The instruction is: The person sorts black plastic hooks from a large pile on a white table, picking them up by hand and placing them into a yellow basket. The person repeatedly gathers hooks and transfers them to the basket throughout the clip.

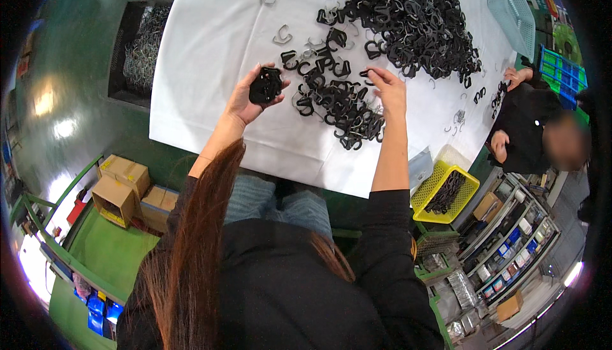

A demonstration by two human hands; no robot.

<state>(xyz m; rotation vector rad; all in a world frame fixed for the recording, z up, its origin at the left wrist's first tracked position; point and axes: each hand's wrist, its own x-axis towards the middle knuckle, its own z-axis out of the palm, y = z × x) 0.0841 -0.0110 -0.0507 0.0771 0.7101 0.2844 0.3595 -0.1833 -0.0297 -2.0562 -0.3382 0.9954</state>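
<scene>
Left hand point(250, 98) clasps a stack of black clips point(265, 85), light, stiff, best held by the edges; right hand point(389, 90), fingers loosely spread, touches the pile point(338, 104) beside it.

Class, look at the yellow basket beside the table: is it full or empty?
Partly filled. The yellow basket holds a heap of black parts along its middle, while its mesh walls and corners remain bare.

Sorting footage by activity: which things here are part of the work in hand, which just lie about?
In use: left hand holding a stack of black clips; right hand at the clip pile; white table.
Lying about: yellow basket; cardboard boxes; blue crate.
</scene>
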